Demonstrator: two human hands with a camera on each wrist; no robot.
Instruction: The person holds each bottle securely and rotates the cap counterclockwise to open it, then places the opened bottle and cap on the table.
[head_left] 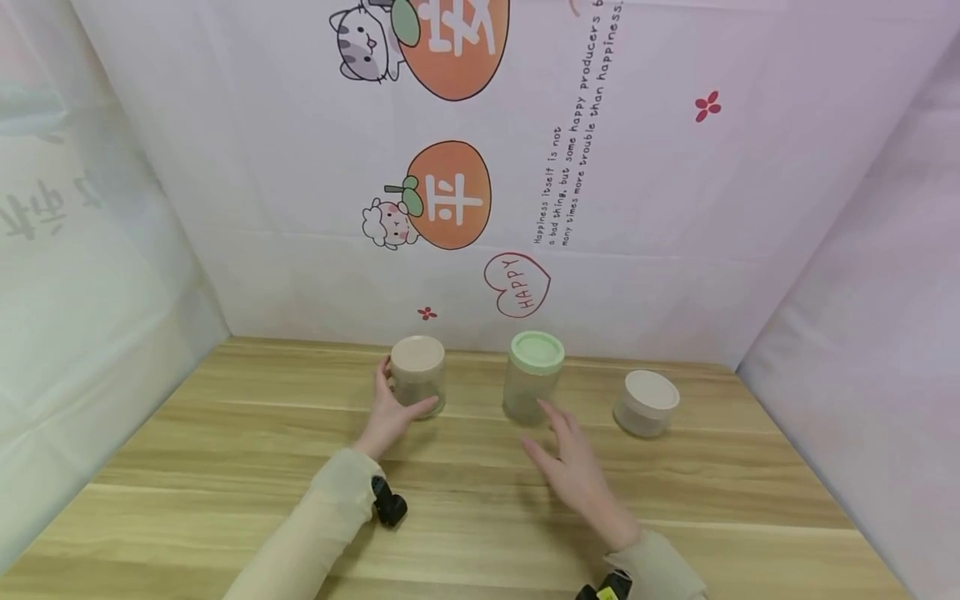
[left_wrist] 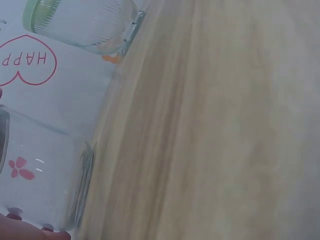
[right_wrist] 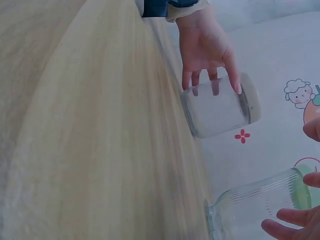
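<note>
On the left of the wooden table, a clear glass jar with a beige lid (head_left: pixel 417 354) stands upright. My left hand (head_left: pixel 385 423) holds it, fingers along its far left side and thumb across the front; the right wrist view shows this left hand (right_wrist: pixel 204 47) around the glass too. To its right stands a taller ribbed glass jar with a light green lid (head_left: pixel 529 387). Near that jar's front right side is my right hand (head_left: pixel 579 473), fingers spread and thumb apart, nothing in its grasp. Its fingertips (right_wrist: pixel 282 225) overlap the ribbed jar in the right wrist view.
A short, wide jar with a whitish lid (head_left: pixel 647 407) stands to the right of the green-lidded one. Behind the jars, a white printed cloth (head_left: pixel 637 308) rises at the table's back edge, and white cloth walls (head_left: pixel 862 350) flank both sides of the wooden table (head_left: pixel 465 533).
</note>
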